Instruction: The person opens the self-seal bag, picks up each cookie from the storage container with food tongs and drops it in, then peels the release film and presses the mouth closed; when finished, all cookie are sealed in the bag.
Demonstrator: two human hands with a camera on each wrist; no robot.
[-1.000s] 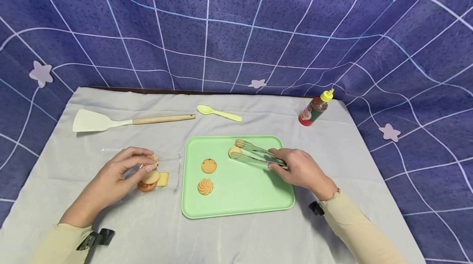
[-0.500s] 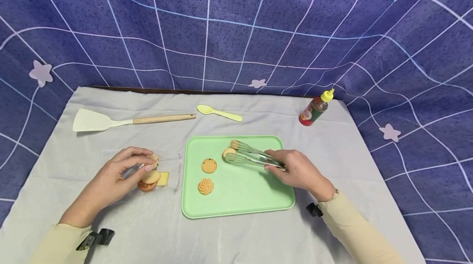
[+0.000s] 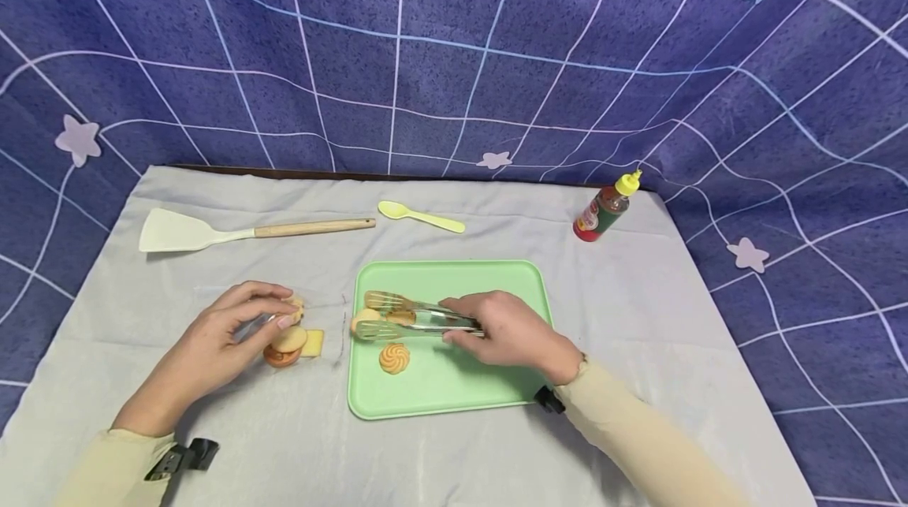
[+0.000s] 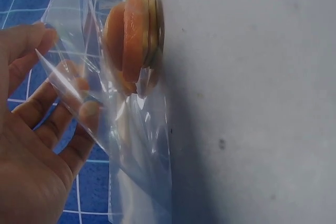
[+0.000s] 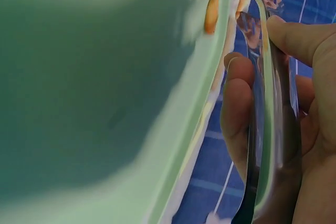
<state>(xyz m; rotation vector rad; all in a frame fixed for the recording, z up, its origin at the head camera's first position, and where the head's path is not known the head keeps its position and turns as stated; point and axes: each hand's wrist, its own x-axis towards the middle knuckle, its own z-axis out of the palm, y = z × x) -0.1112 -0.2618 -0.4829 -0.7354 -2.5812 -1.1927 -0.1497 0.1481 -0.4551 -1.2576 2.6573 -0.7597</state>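
You are working at an improvised tabletop station, room type undetermined: patterned blue curtain (image 3: pixel 340 42) behind your cloth-covered table (image 3: pixel 454 460), spatula (image 3: pixel 261 232) and sauce bottle (image 3: pixel 601 213) suggesting kitchen.

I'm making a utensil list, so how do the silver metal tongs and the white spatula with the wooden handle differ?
The silver metal tongs have two slotted heads; the white spatula with the wooden handle has one broad, solid blade. The tongs are in the right hand, over the light green rectangular tray; the spatula lies on the pale grey cloth. Both are long, their working ends pointing left in the head view.
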